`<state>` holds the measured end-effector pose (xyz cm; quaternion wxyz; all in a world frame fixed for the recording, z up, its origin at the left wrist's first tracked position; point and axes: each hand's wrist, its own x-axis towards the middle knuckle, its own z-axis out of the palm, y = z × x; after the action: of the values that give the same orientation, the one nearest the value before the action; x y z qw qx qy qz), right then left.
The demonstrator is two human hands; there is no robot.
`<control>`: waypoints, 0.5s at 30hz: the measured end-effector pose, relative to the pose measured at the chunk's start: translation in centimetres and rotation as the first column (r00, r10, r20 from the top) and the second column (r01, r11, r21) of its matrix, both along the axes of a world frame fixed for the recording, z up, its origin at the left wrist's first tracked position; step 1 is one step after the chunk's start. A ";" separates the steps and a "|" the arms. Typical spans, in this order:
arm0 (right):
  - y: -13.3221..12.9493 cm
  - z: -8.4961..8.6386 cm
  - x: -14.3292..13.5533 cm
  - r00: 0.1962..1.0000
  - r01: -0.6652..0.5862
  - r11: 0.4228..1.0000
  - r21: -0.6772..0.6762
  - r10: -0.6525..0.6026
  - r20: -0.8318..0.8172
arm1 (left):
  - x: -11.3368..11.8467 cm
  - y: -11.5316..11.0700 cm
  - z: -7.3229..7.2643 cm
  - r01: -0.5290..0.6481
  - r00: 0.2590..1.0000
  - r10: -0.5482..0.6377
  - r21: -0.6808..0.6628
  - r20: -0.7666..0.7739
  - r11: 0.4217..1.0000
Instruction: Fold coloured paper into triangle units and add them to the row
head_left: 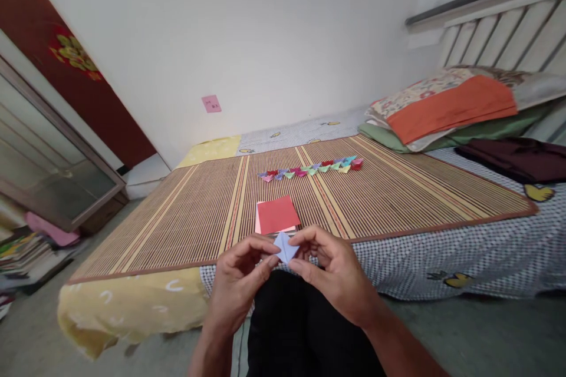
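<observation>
Left hand: fingers pinched on the left edge of the blue paper.
Right hand: fingertips clamped on the paper's right edge.
Paper: above the lap, just short of the mat edge.
Red sheets: stacked near the mat's front edge.
Folded pieces: a row mid-mat, bare mat either side.

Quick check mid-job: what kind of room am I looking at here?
Most likely a bedroom in a home. A bed with a slatted headboard carries a woven bamboo mat and stacked pillows. Both hands, left hand and right hand, fold a pale blue paper over it.
</observation>
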<state>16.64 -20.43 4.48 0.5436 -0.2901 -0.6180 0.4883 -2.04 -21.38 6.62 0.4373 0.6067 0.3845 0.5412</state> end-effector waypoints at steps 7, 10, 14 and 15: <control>0.0 0.3 -0.7 0.971 0.225 0.925 0.307 -0.239 0.011 | 0.4 -0.3 0.0 -0.067 0.997 0.070 0.083 -0.033 0.994; -0.1 0.4 -1.3 0.960 0.263 0.893 0.365 -0.280 -0.006 | 0.8 -0.5 -0.1 -0.108 0.994 0.109 0.124 -0.005 0.986; -0.1 0.4 -2.0 0.962 0.260 0.920 0.292 -0.272 -0.001 | 1.1 -0.5 -0.2 -0.170 0.985 0.166 0.112 0.043 0.979; 0.0 0.3 -2.1 0.965 0.255 0.929 0.269 -0.263 -0.005 | 1.1 -0.5 -0.1 -0.187 0.982 0.183 0.103 0.048 0.977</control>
<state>14.54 -20.45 4.79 0.6275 -0.3008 -0.6430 0.3198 -0.92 -21.86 6.49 0.3591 0.5802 0.4013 0.6110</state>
